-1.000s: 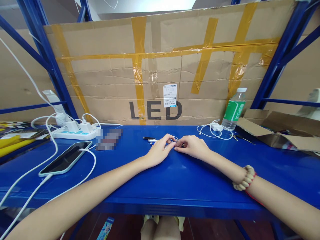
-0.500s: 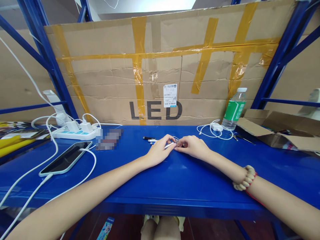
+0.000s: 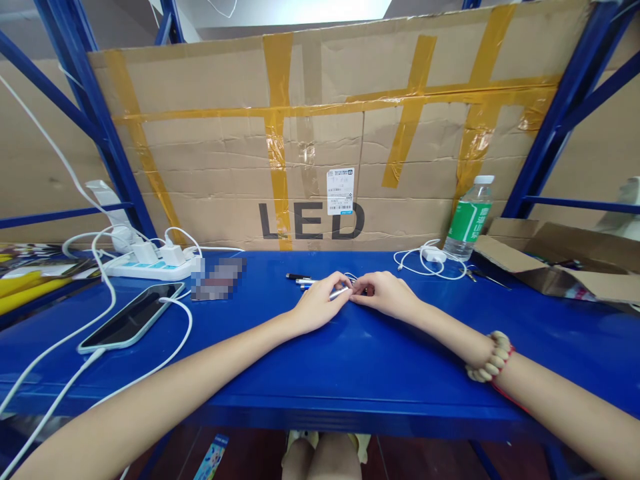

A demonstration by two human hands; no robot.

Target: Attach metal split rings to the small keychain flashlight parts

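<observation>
From the head camera, the left hand (image 3: 316,305) and the right hand (image 3: 384,294) rest on the blue tabletop (image 3: 360,360), fingertips nearly meeting; the left hand's curled fingers pinch a small silver pen part (image 3: 339,292), and the right hand's bent fingers touch small pieces beside it, though what they grip I cannot tell. More pen parts (image 3: 299,279) lie just behind the left hand. A phone (image 3: 131,315) and power strip (image 3: 149,266) sit far left, a water bottle (image 3: 469,219) far right, before a taped cardboard sheet (image 3: 320,133).
</observation>
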